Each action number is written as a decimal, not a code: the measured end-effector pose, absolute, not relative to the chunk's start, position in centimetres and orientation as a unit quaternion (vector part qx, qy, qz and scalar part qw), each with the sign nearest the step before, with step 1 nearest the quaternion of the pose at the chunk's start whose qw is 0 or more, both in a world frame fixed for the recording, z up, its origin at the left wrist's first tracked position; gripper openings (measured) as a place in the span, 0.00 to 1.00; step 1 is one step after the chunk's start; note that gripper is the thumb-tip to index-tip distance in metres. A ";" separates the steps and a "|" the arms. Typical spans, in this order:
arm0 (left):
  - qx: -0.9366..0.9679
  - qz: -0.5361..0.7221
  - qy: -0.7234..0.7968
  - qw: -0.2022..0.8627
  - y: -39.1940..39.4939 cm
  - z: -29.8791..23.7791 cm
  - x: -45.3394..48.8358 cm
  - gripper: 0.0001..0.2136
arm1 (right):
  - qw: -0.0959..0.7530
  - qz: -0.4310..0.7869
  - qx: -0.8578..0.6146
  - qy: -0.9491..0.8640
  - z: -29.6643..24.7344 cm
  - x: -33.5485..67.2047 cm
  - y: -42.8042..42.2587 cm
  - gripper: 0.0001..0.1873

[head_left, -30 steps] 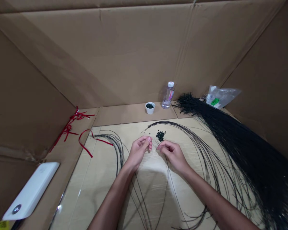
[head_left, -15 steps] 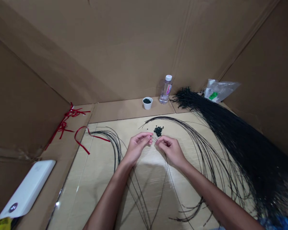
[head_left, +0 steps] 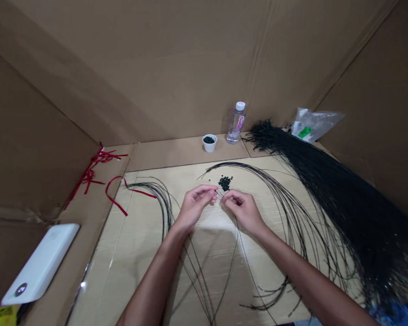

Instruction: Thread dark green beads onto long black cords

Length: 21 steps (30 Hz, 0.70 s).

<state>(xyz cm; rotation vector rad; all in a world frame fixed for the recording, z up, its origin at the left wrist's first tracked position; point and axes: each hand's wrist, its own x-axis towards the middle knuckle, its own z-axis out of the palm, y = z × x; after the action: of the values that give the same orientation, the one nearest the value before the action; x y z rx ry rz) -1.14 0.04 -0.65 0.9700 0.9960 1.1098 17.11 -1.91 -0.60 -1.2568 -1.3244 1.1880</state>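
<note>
Close to the table's middle, my left hand (head_left: 197,203) is closed in a pinch, with a small dark bead (head_left: 216,192) at its fingertips. My right hand (head_left: 242,206) pinches thin dark cords (head_left: 237,235), whose short ends point toward the left fingers. The fingertips of both hands are a small gap apart, and whether a cord passes through the bead is too small to tell. Just beyond them lies a loose pile of dark green beads (head_left: 225,183). Long strands also run beneath my left wrist toward the near edge.
Behind stand a white cup (head_left: 209,147) of beads and a water bottle (head_left: 236,124). To the right lie loose cords (head_left: 279,194), a thick black bundle (head_left: 336,194) and a plastic bag (head_left: 316,124). Leftward are cords (head_left: 161,197), red ribbons (head_left: 114,203) and a white power bank (head_left: 42,262).
Both hands stay nearly in place, still pinching, with only slight finger movement. The whole view has shifted a little.
</note>
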 end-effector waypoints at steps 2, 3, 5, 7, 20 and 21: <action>0.424 0.485 0.435 0.629 0.1 -0.6 -1.1 0.13 | 0.463 0.481 -0.512 -0.541 -0.7 17.1 -1.9 0.08; 0.425 0.485 0.436 0.628 0.1 -0.6 -1.1 0.13 | 0.463 0.480 -0.512 -0.541 -0.7 17.1 -1.9 0.08; 0.426 0.484 0.438 0.627 0.1 -0.6 -1.1 0.14 | 0.462 0.478 -0.512 -0.544 -0.8 17.1 -1.9 0.07; 0.428 0.484 0.440 0.624 0.0 -0.4 -1.0 0.14 | 0.460 0.475 -0.512 -0.548 -0.8 17.2 -1.9 0.07; 0.464 0.487 0.441 0.594 -0.2 -0.6 -0.8 0.13 | 0.456 0.455 -0.532 -0.549 -0.9 17.2 -2.0 0.05; 0.468 0.487 0.440 0.591 -0.2 -0.6 -0.8 0.13 | 0.457 0.455 -0.533 -0.548 -0.9 17.2 -2.0 0.05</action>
<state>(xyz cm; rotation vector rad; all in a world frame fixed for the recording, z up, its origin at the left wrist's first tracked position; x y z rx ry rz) -0.77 -0.20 -0.62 1.0896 1.0248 1.1337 17.21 -1.98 -0.93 -1.3134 -1.3495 1.1214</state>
